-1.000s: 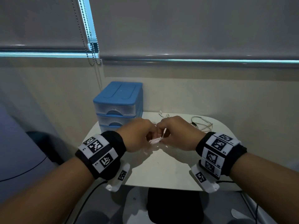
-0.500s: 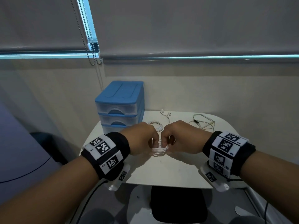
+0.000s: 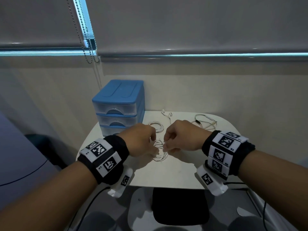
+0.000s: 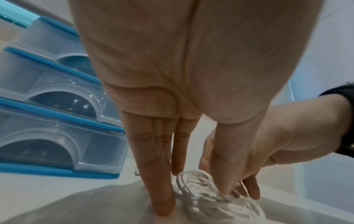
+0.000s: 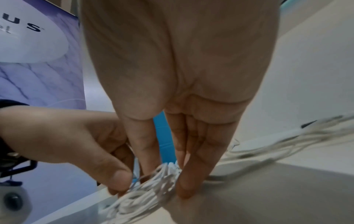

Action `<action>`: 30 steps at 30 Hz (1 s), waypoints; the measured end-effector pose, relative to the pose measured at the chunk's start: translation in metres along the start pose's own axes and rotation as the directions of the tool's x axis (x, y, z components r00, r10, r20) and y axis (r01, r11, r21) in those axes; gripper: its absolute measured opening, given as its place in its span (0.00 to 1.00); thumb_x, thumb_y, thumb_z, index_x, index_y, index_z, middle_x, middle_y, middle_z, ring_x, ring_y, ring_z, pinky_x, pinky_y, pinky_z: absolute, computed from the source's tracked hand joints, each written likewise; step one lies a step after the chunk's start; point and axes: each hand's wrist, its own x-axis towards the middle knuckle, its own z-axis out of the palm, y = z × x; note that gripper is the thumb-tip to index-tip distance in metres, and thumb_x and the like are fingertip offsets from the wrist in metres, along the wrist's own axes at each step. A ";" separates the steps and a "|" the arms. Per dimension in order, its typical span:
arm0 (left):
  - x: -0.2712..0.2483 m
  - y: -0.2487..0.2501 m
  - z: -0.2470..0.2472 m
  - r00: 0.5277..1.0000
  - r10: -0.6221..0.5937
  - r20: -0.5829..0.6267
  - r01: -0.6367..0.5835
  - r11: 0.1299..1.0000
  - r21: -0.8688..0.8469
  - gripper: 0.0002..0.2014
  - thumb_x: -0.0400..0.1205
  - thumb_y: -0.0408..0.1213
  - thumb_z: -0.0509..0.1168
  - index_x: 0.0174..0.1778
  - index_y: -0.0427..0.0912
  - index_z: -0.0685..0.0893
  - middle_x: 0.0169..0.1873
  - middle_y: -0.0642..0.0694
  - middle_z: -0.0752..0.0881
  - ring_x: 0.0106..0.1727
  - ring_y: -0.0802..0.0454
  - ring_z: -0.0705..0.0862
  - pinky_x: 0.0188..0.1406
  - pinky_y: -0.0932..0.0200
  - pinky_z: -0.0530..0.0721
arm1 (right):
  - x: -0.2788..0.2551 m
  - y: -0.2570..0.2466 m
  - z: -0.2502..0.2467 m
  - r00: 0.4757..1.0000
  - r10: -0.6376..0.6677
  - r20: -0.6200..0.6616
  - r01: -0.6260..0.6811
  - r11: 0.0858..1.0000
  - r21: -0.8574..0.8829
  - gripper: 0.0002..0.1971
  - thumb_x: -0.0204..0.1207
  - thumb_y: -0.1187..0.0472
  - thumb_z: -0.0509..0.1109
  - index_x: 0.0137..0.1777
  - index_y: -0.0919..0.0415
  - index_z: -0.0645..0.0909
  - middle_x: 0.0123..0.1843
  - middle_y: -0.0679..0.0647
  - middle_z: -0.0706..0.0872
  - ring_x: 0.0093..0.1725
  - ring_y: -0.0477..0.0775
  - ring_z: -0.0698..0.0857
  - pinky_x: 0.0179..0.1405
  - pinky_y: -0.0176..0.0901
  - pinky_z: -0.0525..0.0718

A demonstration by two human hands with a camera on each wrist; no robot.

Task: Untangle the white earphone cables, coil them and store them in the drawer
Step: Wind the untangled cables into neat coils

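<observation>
A white earphone cable coil (image 3: pixel 160 153) lies on the white table (image 3: pixel 175 174) between my hands. My left hand (image 3: pixel 150 145) pinches its left side; in the left wrist view the thumb (image 4: pixel 224 166) goes into the loops (image 4: pixel 206 195) and the fingers (image 4: pixel 159 181) press outside them. My right hand (image 3: pixel 166 145) pinches the right side, with the coil (image 5: pixel 153 186) held between thumb (image 5: pixel 145 145) and fingers (image 5: pixel 191 174). A second white coil (image 3: pixel 156 126) with earbuds (image 3: pixel 167 113) lies behind. The blue drawer unit (image 3: pixel 119 107) stands at the back left with its drawers closed.
Another loose pale cable (image 3: pixel 205 122) lies at the table's back right. The wall runs right behind the table, and bead chains (image 3: pixel 88 39) hang from the blind. A dark chair seat (image 3: pixel 180 205) sits below the table's near edge.
Both hands have dropped with the bundle toward the table. The cable, a tight bunch before, now spreads as round loops on the surface.
</observation>
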 end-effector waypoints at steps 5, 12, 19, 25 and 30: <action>0.003 0.002 0.001 0.999 0.020 -0.042 -0.017 0.998 0.064 0.18 0.75 0.45 0.80 0.58 0.48 0.87 0.48 0.50 0.88 0.45 0.51 0.83 0.47 0.56 0.84 | 0.005 -0.013 0.009 0.999 -0.040 -0.004 0.039 0.997 -0.067 0.10 0.70 0.60 0.84 0.50 0.58 0.89 0.41 0.48 0.87 0.44 0.49 0.83 0.41 0.38 0.79; 0.003 0.000 -0.001 0.999 0.004 -0.032 -0.002 0.997 0.073 0.17 0.77 0.49 0.78 0.59 0.50 0.87 0.50 0.50 0.89 0.47 0.51 0.86 0.50 0.53 0.87 | 0.004 -0.015 0.008 0.999 -0.038 -0.001 0.038 0.999 -0.021 0.10 0.72 0.58 0.82 0.52 0.57 0.89 0.44 0.50 0.90 0.43 0.48 0.86 0.44 0.39 0.81; 0.009 0.009 -0.011 0.962 0.034 -0.272 -0.040 0.999 -0.017 0.10 0.83 0.50 0.69 0.57 0.53 0.87 0.43 0.57 0.83 0.47 0.53 0.83 0.42 0.56 0.77 | 0.001 0.016 -0.024 0.989 0.025 -0.145 -0.010 0.994 0.107 0.02 0.77 0.62 0.77 0.48 0.55 0.89 0.35 0.43 0.89 0.32 0.44 0.89 0.37 0.34 0.83; 0.038 0.025 -0.017 0.978 0.109 -0.177 -0.098 0.993 0.071 0.11 0.86 0.41 0.66 0.64 0.51 0.88 0.58 0.51 0.87 0.61 0.49 0.84 0.59 0.54 0.83 | 0.013 0.044 -0.039 0.984 0.115 -0.135 -0.122 0.991 -0.045 0.11 0.77 0.57 0.78 0.58 0.53 0.89 0.51 0.46 0.87 0.48 0.46 0.84 0.46 0.31 0.77; 0.064 0.047 -0.014 0.993 0.117 0.014 -0.117 0.979 0.167 0.17 0.90 0.41 0.60 0.76 0.49 0.81 0.74 0.47 0.81 0.75 0.48 0.78 0.64 0.59 0.73 | 0.022 0.050 -0.029 0.986 0.167 -0.024 -0.162 0.891 -0.424 0.13 0.79 0.55 0.74 0.61 0.59 0.86 0.59 0.54 0.89 0.58 0.57 0.87 0.56 0.45 0.83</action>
